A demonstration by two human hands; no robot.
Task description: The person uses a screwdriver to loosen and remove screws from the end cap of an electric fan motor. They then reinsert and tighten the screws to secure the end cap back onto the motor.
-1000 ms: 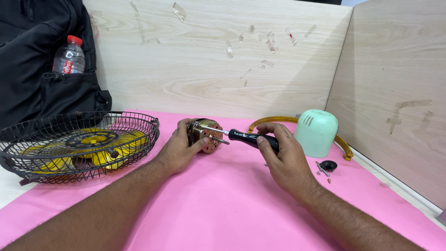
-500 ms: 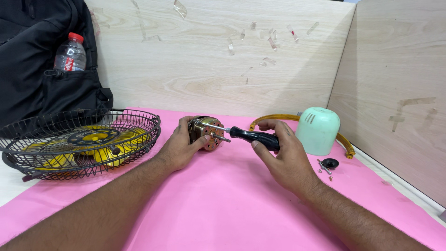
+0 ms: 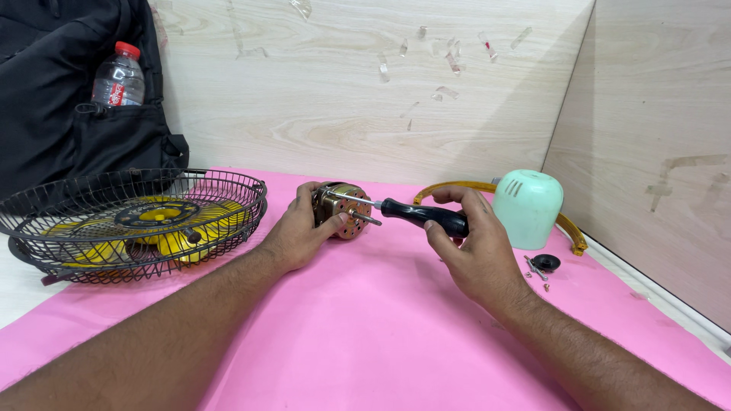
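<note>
smooth pink mat over the table nearest. right hand wrapped around black-handled screwdriver, thin metal shaft reaching into the motor. left hand curled around the small round brass-coloured motor, steadying it on the mat. right of these, black knob and loose screws, mint-green domed plastic cover. at left, black wire fan guard with yellow blades inside. farthest, black backpack with clear bottle, pale wood-grain wall.

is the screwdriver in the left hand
No, the right hand grips the black-handled screwdriver, while the left hand holds the fan motor.
</note>
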